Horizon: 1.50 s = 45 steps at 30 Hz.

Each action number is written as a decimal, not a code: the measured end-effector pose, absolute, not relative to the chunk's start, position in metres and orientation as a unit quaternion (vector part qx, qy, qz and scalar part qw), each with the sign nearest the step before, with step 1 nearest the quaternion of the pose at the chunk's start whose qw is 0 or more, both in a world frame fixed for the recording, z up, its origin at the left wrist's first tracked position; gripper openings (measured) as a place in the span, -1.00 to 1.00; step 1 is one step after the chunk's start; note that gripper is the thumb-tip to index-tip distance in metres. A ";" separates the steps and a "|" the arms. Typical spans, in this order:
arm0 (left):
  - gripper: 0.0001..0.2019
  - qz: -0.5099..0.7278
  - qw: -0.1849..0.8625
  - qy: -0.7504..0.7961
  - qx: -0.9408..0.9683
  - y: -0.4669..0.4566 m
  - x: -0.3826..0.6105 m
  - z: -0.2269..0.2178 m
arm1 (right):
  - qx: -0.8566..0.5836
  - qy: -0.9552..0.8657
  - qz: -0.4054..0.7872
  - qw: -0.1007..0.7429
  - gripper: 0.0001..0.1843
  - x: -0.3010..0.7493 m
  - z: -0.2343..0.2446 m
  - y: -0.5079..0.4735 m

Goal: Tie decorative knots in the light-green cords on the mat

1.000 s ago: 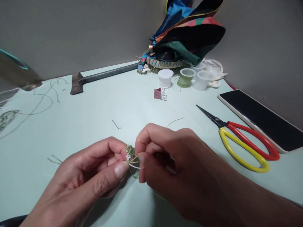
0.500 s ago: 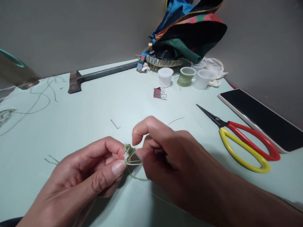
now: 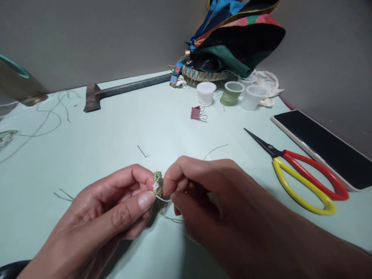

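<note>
Between the thumb and forefinger of my left hand (image 3: 116, 213) is a small green and white knotted cord piece (image 3: 157, 182). My right hand (image 3: 203, 193) is just to its right, thumb and forefinger nearly together around a white cord (image 3: 163, 199) that runs out of the piece. Thin green cords (image 3: 171, 219) hang below, between the hands, and pass under the right hand. More green cord ends (image 3: 63, 195) stick out behind my left hand. The exact grip of the right fingertips is partly hidden.
Red-and-yellow-handled scissors (image 3: 302, 182) and a phone (image 3: 322, 149) lie at right. Behind are a binder clip (image 3: 198, 113), a white spool (image 3: 206, 95), a green spool (image 3: 231, 95), a hammer-like tool (image 3: 124, 89) and a colourful fabric bundle (image 3: 235, 42). Loose cord (image 3: 52, 112) lies at left.
My right forefinger has come down from its raised position towards the thumb, close to the knotted piece. The left hand keeps its pinch. The view has shifted slightly.
</note>
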<state>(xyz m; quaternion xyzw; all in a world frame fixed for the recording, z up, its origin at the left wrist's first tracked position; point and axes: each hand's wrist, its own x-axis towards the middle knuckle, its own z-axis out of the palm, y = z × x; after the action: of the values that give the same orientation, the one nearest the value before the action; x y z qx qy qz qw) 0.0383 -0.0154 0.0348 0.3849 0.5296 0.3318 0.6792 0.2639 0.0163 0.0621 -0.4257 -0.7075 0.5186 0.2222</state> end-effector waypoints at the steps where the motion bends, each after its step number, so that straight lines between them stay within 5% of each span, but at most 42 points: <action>1: -0.80 0.328 0.682 0.530 0.383 -0.016 0.038 0.034 | -0.428 -0.703 0.524 0.216 -0.81 0.264 0.062 0.017; 20: -0.77 0.330 0.689 0.518 0.385 -0.013 0.045 0.032 | -0.394 -0.762 0.462 0.224 -0.77 0.261 0.060 0.012; 26: -0.72 0.344 0.696 0.506 0.377 -0.013 0.047 0.034 | -0.432 -0.801 0.380 0.167 -0.60 0.254 0.063 0.008; 31: -0.72 0.344 0.688 0.528 0.361 -0.014 0.046 0.036 | -0.402 -0.800 0.374 0.241 -0.49 0.248 0.047 0.009; 40: -0.71 0.348 0.717 0.499 0.341 -0.016 0.046 0.036 | -0.399 -0.755 0.461 0.243 -0.80 0.258 0.045 0.007; 45: -0.74 0.354 0.715 0.502 0.333 -0.015 0.047 0.038 | -0.420 -0.744 0.462 0.238 -0.79 0.258 0.047 0.010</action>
<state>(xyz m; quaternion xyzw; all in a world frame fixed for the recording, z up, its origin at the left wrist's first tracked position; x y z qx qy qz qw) 0.0470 -0.0151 0.0375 0.3331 0.5019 0.3542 0.7154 0.2580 0.0102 0.0466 -0.4196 -0.7443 0.4616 0.2384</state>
